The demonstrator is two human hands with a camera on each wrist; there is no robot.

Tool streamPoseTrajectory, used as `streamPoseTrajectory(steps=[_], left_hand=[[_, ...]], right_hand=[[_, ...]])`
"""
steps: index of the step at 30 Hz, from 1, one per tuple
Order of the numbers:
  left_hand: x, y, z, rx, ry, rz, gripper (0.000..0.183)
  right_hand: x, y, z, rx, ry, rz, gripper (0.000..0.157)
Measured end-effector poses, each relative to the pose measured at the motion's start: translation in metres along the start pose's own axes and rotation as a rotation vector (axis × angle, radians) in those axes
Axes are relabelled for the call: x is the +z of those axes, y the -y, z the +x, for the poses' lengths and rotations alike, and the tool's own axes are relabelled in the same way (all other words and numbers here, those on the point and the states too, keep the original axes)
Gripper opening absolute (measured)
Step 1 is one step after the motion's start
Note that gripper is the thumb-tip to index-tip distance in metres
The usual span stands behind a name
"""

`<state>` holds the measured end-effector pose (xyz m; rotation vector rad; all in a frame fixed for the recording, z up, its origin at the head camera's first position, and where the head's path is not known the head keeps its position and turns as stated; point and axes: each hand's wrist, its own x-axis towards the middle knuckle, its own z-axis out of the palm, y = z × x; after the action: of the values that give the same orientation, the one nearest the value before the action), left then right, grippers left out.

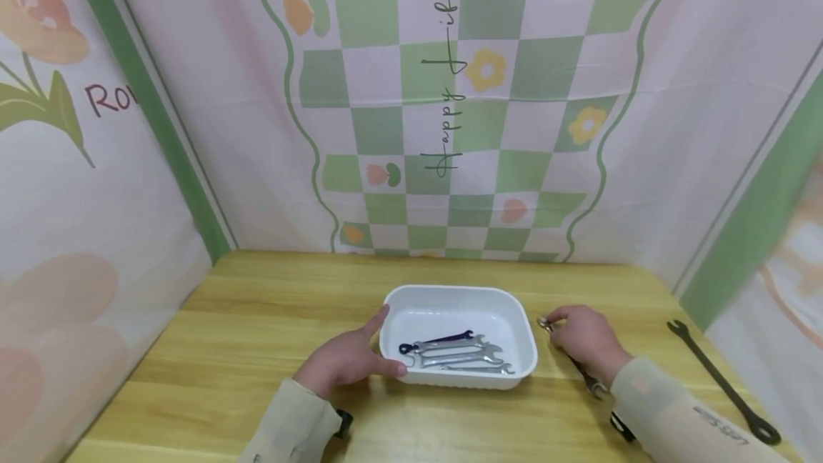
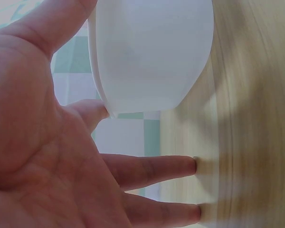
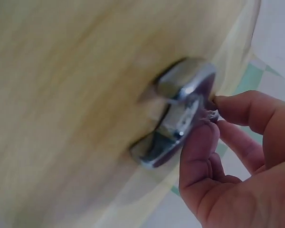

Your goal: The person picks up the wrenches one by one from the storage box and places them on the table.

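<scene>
A white plastic tray [image 1: 458, 379] stands on the wooden table with several silver wrenches [image 1: 459, 357] and a dark purple wrench [image 1: 444, 340] lying in it. My left hand [image 1: 347, 359] is spread at its left side, thumb and index finger against the rim. In the left wrist view, two straight fingers [image 2: 152, 172] reach down to the table beside the tray [image 2: 152, 57]. Right of the tray, my right hand [image 1: 588, 338] pinches a shiny open-end wrench [image 1: 593, 384] between thumb and fingers. Its jaw end [image 3: 175, 118] looms large in the right wrist view, the rest mostly hidden.
A long black wrench [image 1: 720, 377] lies along the table's right side. Behind the table [image 1: 257, 320] hangs a printed cloth [image 1: 431, 127] with green checks, and further cloth panels close off the left and right.
</scene>
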<state>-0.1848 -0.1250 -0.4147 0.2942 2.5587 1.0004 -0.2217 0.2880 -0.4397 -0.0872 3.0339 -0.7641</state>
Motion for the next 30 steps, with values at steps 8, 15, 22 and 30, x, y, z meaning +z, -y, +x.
streamPoseTrajectory(steps=[8, 15, 22, 30], left_hand=[[0.000, 0.002, 0.000, -0.012, -0.002, -0.016, 0.118], [0.000, 0.004, 0.000, -0.022, 0.002, -0.025, 0.118], [0.000, 0.004, 0.001, -0.025, 0.000, -0.004, 0.116], [0.002, 0.002, 0.001, -0.025, 0.003, -0.019, 0.116]], right_hand=[[-0.006, 0.008, -0.010, -0.244, 0.046, -0.229, 0.036], [-0.015, 0.004, -0.025, -0.440, 0.235, -0.357, 0.038], [-0.019, -0.001, -0.029, -0.384, 0.369, -0.318, 0.046], [-0.018, -0.004, -0.033, -0.335, 0.350, -0.351, 0.044]])
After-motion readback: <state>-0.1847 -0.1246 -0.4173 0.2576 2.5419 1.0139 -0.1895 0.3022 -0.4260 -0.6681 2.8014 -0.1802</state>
